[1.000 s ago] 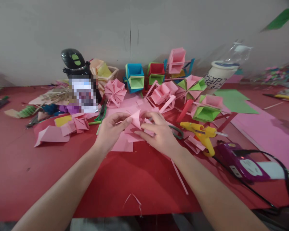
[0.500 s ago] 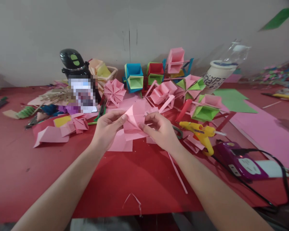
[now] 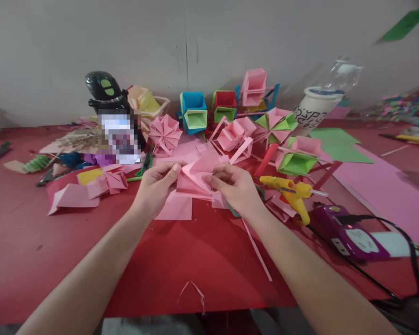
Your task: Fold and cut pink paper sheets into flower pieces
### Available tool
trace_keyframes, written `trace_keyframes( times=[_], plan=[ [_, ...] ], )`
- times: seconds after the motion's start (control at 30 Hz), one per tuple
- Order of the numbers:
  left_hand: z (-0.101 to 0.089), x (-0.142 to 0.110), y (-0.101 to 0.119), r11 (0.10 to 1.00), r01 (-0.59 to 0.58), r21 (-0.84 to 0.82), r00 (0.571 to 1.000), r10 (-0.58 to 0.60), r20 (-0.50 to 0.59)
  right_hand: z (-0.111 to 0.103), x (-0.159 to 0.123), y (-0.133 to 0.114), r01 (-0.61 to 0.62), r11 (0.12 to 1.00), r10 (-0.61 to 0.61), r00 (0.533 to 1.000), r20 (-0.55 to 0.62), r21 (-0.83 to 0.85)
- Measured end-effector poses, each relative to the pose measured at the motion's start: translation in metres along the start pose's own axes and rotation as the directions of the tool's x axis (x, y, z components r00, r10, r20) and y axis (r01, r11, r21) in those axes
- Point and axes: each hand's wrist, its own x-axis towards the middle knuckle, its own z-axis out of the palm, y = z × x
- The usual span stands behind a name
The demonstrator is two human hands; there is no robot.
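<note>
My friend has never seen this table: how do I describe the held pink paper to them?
Start with the red table and, at its middle, the person's left hand and right hand. Between them is a creased pink sheet of paper, partly folded. Unlike the other pink paper pieces around it, it is held in both hands.

- Front: red tabletop (image 3: pixel 181 251), open lane between forearms (image 3: pixel 94 265); narrow pink paper strip (image 3: pixel 257 250) along its right.
- Lane's far end: blocked by creased pink paper sheet (image 3: pixel 192 186).
- Right: yellow plastic glue gun (image 3: pixel 298 190), purple power block (image 3: pixel 347 236) obstruct.
</note>
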Motion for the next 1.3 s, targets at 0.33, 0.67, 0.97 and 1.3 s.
trace_keyframes(
  times=[0.33,0.67,0.97,1.3],
  plan=[
    [0.002,0.0,0.003,0.996,0.052,-0.072,0.999,-0.052,-0.004,0.005,-0.008,-0.014,0.11,0.987,-0.113,0.993,-0.022,-0.121],
    [0.0,0.002,0.001,0.988,0.106,-0.109,0.992,-0.097,0.08,0.008,-0.014,-0.016,0.086,0.995,-0.089,0.993,-0.076,-0.043],
    [0.0,0.001,-0.005,0.997,0.011,-0.072,0.992,-0.002,0.128,0.01,-0.01,-0.022,0.007,1.0,-0.008,0.999,-0.05,-0.015],
    [-0.008,0.0,0.006,0.805,-0.296,0.514,0.955,0.257,0.147,0.005,-0.011,-0.022,0.13,0.974,-0.124,0.991,0.042,-0.184]
  ],
)
